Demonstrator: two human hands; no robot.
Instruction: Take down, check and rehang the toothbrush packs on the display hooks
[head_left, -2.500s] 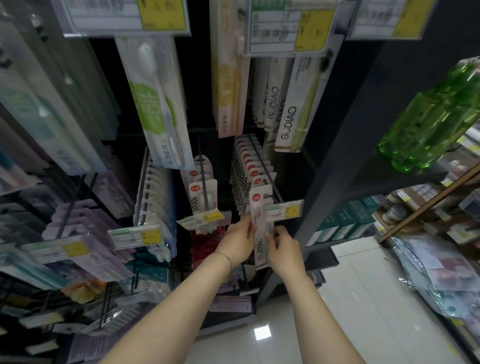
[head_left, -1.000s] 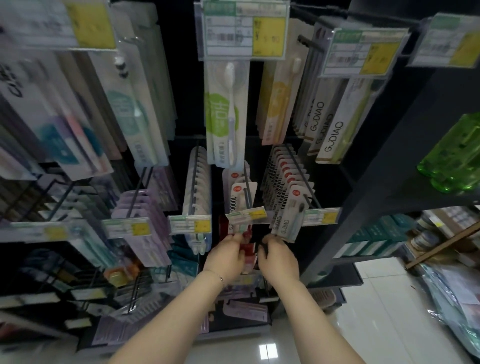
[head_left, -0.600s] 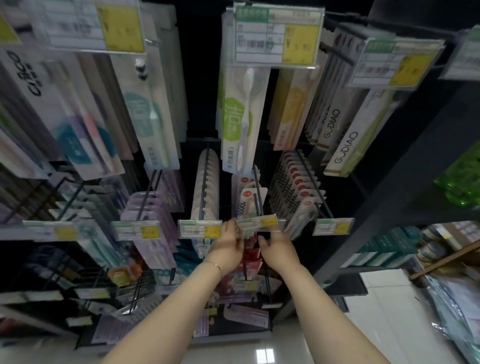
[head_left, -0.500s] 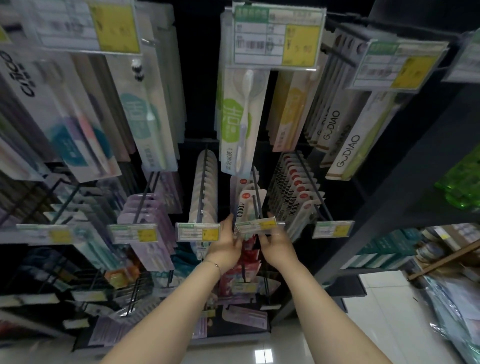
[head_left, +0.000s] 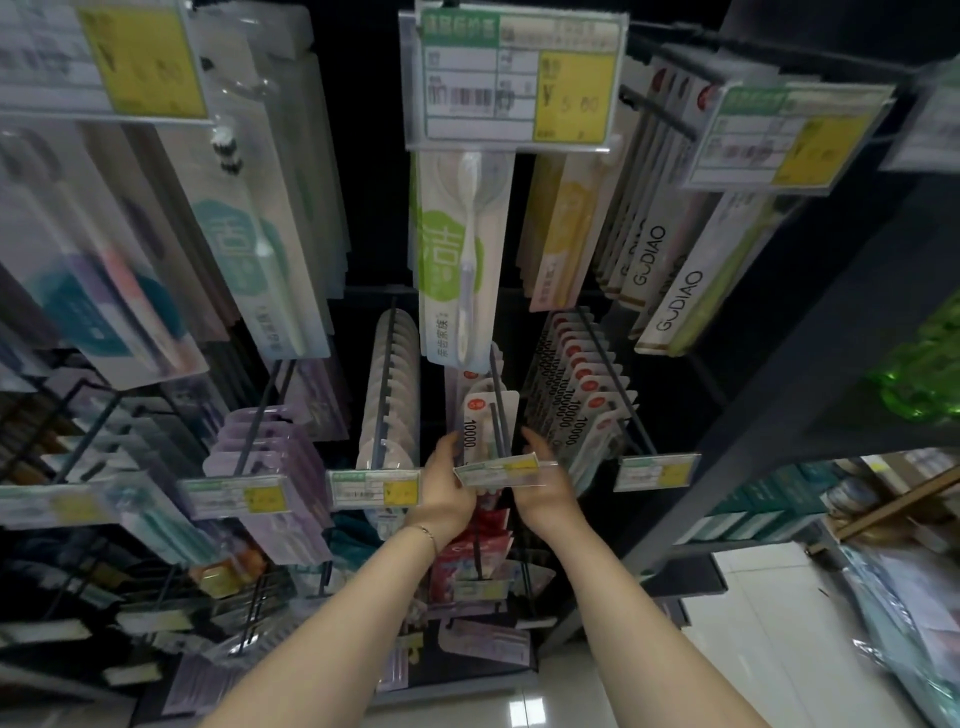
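Note:
A white toothbrush pack (head_left: 485, 423) printed "10000" with a red dot hangs at the front of the middle hook (head_left: 496, 387). My left hand (head_left: 445, 491) grips its left edge, thumb up beside the print. On the other side, my right hand (head_left: 545, 486) holds the pack's right edge. The hook's price tag (head_left: 506, 472) lies across both hands and hides my fingertips. A second pack of the same kind hangs behind the front one. To the right, a long row of like packs (head_left: 576, 389) fills the neighbouring hook.
A row of white packs (head_left: 389, 400) hangs on the hook to the left, lilac packs (head_left: 270, 457) further left. Long toothbrush packs (head_left: 460, 249) and large price tags (head_left: 511, 78) hang overhead. Red packs (head_left: 478, 556) hang below my wrists. A dark shelf post (head_left: 727, 447) stands to the right.
My hands left the pack on the right hook, moved left to the middle hook and rose behind its price tag to the front pack. The view shifted left and up.

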